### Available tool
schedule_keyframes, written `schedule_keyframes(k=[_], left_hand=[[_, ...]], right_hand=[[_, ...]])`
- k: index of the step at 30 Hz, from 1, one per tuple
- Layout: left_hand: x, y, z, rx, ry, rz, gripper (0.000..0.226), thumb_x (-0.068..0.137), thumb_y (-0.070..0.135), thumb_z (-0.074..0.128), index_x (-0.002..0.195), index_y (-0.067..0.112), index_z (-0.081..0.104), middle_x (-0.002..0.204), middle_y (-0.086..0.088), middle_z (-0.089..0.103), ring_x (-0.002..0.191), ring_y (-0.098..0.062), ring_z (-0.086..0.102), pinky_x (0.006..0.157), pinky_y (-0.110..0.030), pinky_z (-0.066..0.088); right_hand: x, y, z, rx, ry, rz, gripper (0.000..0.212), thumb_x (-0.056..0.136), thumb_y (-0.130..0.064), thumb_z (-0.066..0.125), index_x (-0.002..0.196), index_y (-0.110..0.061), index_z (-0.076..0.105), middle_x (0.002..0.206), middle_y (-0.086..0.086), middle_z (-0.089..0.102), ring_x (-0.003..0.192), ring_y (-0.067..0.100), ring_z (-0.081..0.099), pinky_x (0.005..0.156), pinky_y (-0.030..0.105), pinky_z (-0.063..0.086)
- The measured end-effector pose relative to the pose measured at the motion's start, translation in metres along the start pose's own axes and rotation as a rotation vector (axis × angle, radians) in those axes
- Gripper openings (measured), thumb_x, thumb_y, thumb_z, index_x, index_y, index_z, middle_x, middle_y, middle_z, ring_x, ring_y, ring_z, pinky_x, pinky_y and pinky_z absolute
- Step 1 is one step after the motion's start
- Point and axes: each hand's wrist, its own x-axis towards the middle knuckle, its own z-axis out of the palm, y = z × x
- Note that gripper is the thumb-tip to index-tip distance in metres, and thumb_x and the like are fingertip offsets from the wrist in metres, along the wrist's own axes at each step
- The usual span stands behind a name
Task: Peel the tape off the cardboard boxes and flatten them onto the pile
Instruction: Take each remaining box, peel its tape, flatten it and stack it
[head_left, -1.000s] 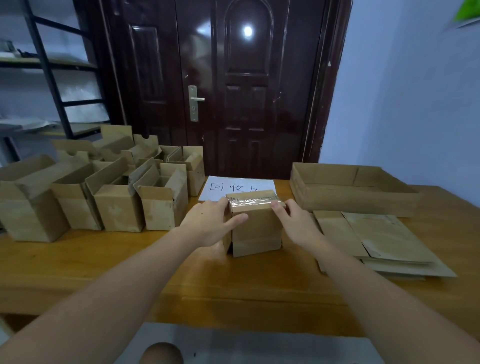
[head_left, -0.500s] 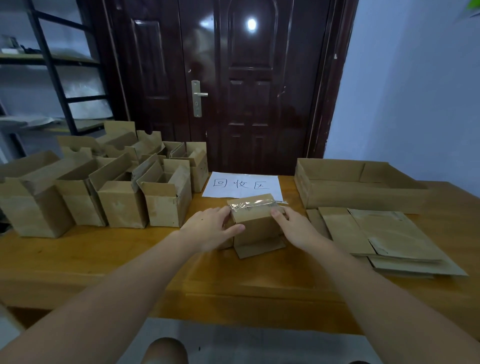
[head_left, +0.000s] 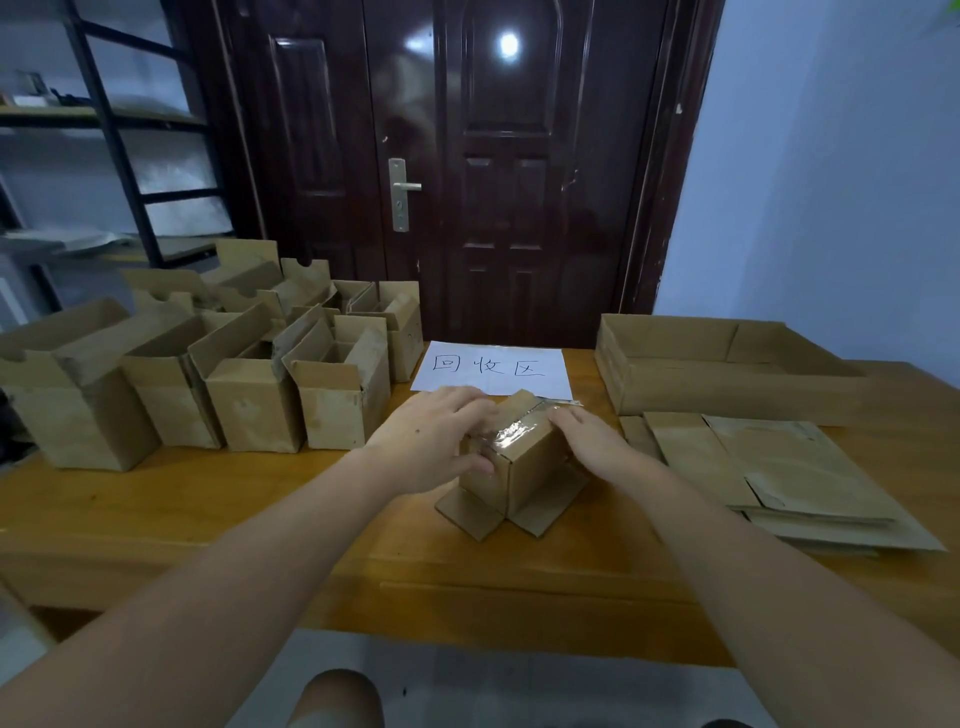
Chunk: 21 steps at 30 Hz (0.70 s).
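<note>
Box (head_left: 524, 457): upright mid-bench, just in front of the sign (head_left: 496, 370), lower flaps splayed out flat on the bench (head_left: 156, 514).
Tape (head_left: 511, 431): clear, shiny, crinkled, running across the top seam; loose end sticking out past the far right edge.
Left hand (head_left: 434, 441): wrapped round the left side of the box, thumb low on the near face, fingers over the top edge; holding, not peeling.
Right hand (head_left: 592, 441): on the right side of the top, fingers curled at the tape; whether actually pinching it, cannot tell.
Pile (head_left: 779, 478): flattened sheets to the right, just beside the box, in front of the tray (head_left: 727, 369).
Unopened lot (head_left: 249, 384): row of standing boxes to the left, near the left forearm.
Risk, tearing: tape looks wrinkled and thin; likely to snap short if yanked steeply, leaving strips on the seam.
Risk, tipping: only splayed flaps for a base; likely to tilt or skid on a hard pull if left grip loosens.
Risk, ripped card: fast peel likely to strip the paper face off the flaps.
Risk, knock: swinging left elbow could topple the row.
Risk, pile: sheets already fanned unevenly; careless drop could push them toward the near edge.
</note>
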Motion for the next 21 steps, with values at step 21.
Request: schedule_keyframes(k=[21], left_hand=[[0.017, 0.057, 0.011, 0.121, 0.147, 0.054, 0.061, 0.097, 0.067, 0.045, 0.140, 0.025, 0.056, 0.137, 0.007, 0.061, 0.123, -0.014, 0.056, 0.103, -0.029, 0.044]], right_hand=[[-0.066, 0.003, -0.025, -0.634, 0.238, -0.642, 0.040, 0.087, -0.042, 0.072, 0.117, -0.020, 0.058, 0.133, -0.004, 0.057, 0.123, 0.014, 0.051, 0.093, 0.030, 0.051]])
